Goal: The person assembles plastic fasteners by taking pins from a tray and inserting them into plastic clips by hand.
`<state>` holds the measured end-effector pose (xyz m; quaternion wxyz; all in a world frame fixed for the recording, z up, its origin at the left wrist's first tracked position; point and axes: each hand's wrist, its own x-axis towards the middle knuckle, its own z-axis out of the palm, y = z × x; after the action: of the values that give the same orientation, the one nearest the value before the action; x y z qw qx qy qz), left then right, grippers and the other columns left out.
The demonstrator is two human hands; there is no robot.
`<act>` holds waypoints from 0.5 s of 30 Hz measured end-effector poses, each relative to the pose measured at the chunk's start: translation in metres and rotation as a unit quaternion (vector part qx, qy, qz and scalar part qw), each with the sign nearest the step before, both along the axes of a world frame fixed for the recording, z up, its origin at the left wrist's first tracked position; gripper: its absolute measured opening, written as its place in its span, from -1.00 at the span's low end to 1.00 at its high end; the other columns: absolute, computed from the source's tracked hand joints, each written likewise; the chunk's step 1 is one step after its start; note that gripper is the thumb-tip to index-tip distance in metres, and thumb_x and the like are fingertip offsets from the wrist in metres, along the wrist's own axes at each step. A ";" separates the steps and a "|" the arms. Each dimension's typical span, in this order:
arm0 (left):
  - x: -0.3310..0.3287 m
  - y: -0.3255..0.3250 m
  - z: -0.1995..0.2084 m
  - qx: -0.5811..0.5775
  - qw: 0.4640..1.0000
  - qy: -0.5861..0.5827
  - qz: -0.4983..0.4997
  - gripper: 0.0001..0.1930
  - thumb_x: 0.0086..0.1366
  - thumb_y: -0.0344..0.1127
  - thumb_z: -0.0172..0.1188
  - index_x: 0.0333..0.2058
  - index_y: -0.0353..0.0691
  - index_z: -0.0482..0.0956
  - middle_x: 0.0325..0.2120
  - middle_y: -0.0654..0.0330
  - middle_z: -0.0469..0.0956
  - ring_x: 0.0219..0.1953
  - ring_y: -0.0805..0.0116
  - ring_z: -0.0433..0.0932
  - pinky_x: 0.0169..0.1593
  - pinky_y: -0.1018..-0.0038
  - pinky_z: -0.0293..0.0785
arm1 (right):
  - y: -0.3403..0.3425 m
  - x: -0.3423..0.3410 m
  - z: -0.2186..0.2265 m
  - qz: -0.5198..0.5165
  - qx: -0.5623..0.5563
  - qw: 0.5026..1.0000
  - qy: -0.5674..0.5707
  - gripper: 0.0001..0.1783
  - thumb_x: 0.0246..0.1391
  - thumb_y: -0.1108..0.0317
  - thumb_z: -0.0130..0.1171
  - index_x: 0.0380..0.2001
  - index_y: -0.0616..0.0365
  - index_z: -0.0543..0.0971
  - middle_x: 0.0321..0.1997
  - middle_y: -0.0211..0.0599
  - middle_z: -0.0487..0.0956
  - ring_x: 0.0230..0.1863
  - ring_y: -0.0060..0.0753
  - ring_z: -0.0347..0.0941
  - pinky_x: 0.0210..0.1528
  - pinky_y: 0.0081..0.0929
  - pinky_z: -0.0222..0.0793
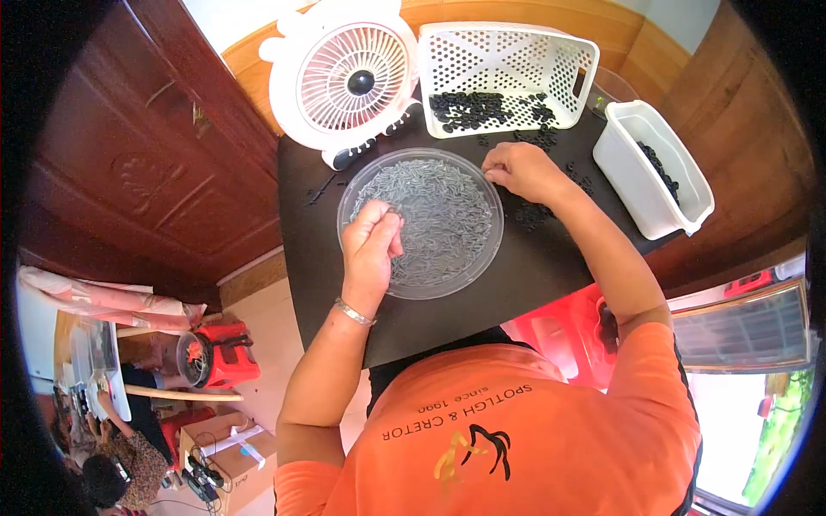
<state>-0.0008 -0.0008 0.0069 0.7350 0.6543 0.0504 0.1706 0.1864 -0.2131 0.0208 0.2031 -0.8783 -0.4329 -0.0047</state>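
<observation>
A round clear plastic tub [496, 241] on the dark table holds many small, slender, greyish see-through pieces [443, 215]. Above the left part of the tub is my left hand [370, 249], curled closed with thumb and forefinger together. Something small and dark shows at those fingertips, too small to name. My right hand [525, 172] is just beyond the tub's right rim, its thumb and fingers pinched together. What it holds, if anything, is hidden. Small black ring-like pieces [532, 215] lie loose on the table beside and beneath my right hand.
A white perforated basket [482, 28] lies on its side at the back, black pieces spilling out. To its left stands a white fan [288, 86]. A white bin [658, 225] with black pieces is at the right. Another person [129, 473] sits at the far lower left.
</observation>
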 end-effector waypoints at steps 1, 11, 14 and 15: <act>0.000 0.000 0.000 0.008 1.000 -0.004 0.004 -0.86 0.24 -0.38 0.00 -0.48 -0.28 0.43 -0.71 0.34 0.34 -0.66 0.62 0.28 -0.58 0.66 0.20 | 0.000 0.001 0.001 -0.006 -0.015 1.000 0.019 -0.84 -0.04 0.34 0.18 -0.37 0.16 0.57 -0.38 -0.18 0.53 -0.33 -0.17 0.48 -0.24 -0.31 0.38; -0.002 -0.002 0.003 0.175 0.983 -0.048 0.039 -0.87 0.23 -0.39 0.01 -0.47 -0.30 0.44 -0.73 0.34 0.33 -0.66 0.61 0.30 -0.57 0.61 0.22 | -0.028 0.020 0.001 -0.075 -0.029 0.994 -0.080 -0.84 -0.05 0.35 0.18 -0.35 0.12 0.56 -0.34 -0.18 0.53 -0.25 -0.15 0.49 -0.20 -0.25 0.38; -0.001 -0.003 0.001 0.146 0.989 -0.020 0.034 -0.87 0.23 -0.40 0.02 -0.47 -0.30 0.44 -0.72 0.34 0.33 -0.66 0.61 0.30 -0.57 0.62 0.22 | -0.039 0.027 -0.002 -0.104 -0.107 0.987 -0.060 -0.80 -0.09 0.29 0.18 -0.34 0.06 0.58 -0.28 -0.16 0.55 -0.17 -0.08 0.47 -0.12 -0.19 0.39; -0.001 -0.003 0.000 0.144 0.989 -0.022 0.029 -0.87 0.23 -0.40 0.02 -0.47 -0.30 0.44 -0.72 0.34 0.33 -0.66 0.61 0.30 -0.57 0.62 0.22 | -0.041 0.030 -0.004 -0.110 -0.108 0.986 -0.061 -0.80 -0.09 0.29 0.18 -0.34 0.06 0.58 -0.28 -0.16 0.55 -0.17 -0.08 0.47 -0.12 -0.19 0.39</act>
<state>-0.0019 -0.0034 0.0074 0.6287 0.7479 0.0276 0.2114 0.2165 -0.2542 0.0166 0.0785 -0.9355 -0.3429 -0.0335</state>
